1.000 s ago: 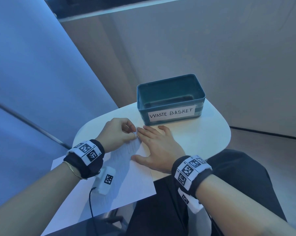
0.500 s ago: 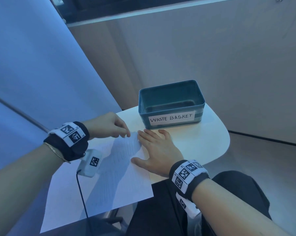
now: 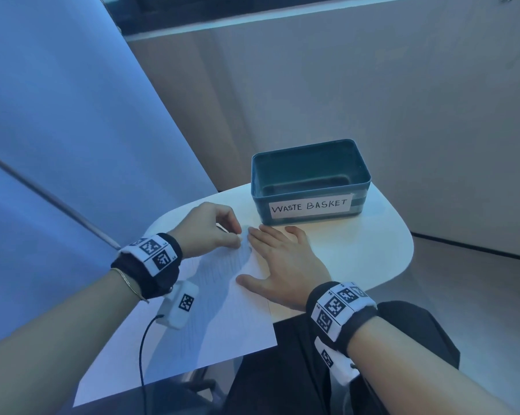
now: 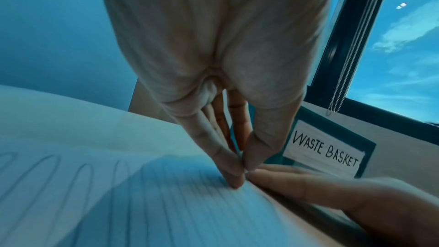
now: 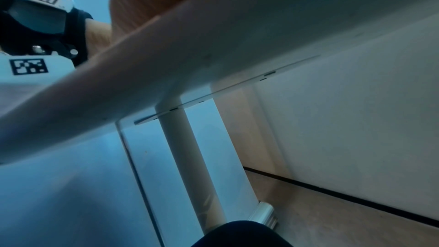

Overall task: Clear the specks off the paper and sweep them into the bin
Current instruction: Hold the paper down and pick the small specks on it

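Observation:
A white sheet of paper (image 3: 222, 310) with faint pencil loops lies on the small white table (image 3: 357, 250) and overhangs its near edge. My left hand (image 3: 237, 236) has thumb and fingertips pinched together and touching the paper's far corner (image 4: 142, 204). Whether anything lies between them is too small to see. My right hand (image 3: 282, 259) lies flat with fingers straight, pressing the sheet's right edge; its fingers (image 4: 332, 194) show beside the left fingertips. The teal bin (image 3: 309, 181) labelled "WASTE BASKET" (image 4: 325, 149) stands just beyond both hands. No specks are visible.
A blue glass panel stands on the left and a pale wall behind the table. My lap in dark trousers (image 3: 282, 369) is below the near edge. Under the tabletop (image 5: 213, 53) runs a white pole (image 5: 190, 157). A blind chain (image 4: 344, 63) hangs by the window.
My left hand swung out to the left off the paper's corner, then came back to it with the fingertips pinched. The right hand stayed flat in place.

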